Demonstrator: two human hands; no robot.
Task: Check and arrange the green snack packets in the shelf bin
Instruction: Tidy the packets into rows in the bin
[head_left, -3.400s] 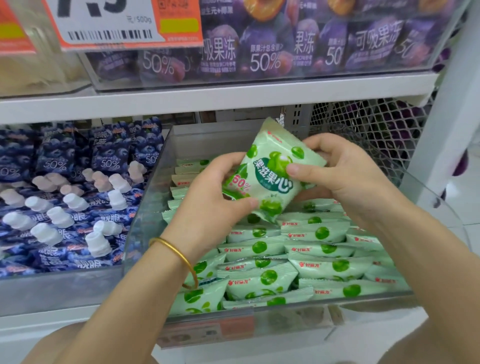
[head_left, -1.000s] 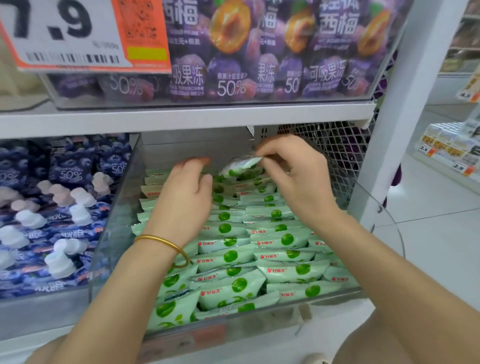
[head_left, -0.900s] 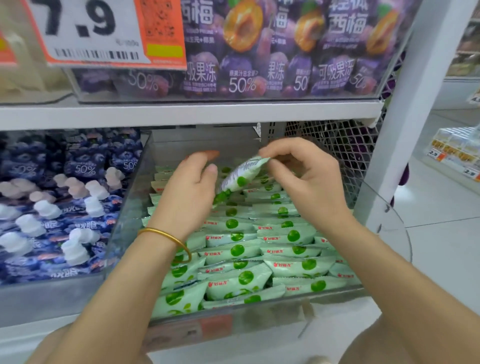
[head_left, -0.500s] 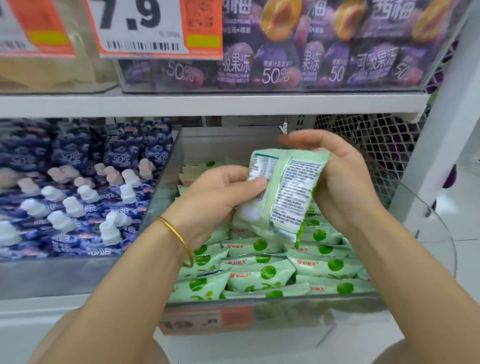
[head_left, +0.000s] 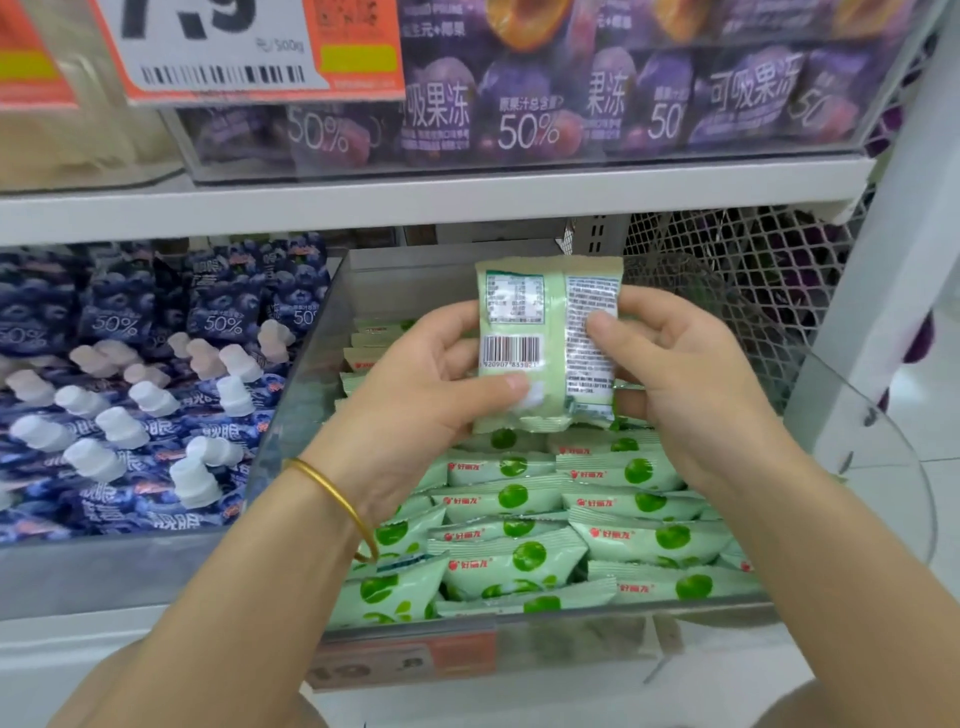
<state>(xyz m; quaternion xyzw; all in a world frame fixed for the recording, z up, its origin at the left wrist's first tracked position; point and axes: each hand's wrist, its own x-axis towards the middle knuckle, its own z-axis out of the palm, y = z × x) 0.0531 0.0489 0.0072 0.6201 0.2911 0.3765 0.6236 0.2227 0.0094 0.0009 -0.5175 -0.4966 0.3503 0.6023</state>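
Packet (head_left: 545, 343) of green snack was held upright over the clear shelf bin (head_left: 306, 395), barcode side facing the camera, prob. for a label check. Left hand (head_left: 415, 395) pinched its left edge and right hand (head_left: 691, 384) its right edge. Remaining green packets (head_left: 519, 556) lay in rows below.

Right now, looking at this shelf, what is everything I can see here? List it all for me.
held pale green foil snack packet: one, green, raised over the bin, barcode side toward camera.
green snack packets in rows: many, green with darker dots, inside the bin.
clear plastic shelf bin: one, transparent, lower shelf.
blue spouted jelly pouches: many, blue with white caps, left of the bin.
purple jelly pouches: several, purple, upper shelf.
orange-and-white price tag: one, top left.
wire mesh panel: one, white, right rear.
gold bangle: one, gold, left wrist.
left hand: holds the packet's left side.
right hand: holds its right side.
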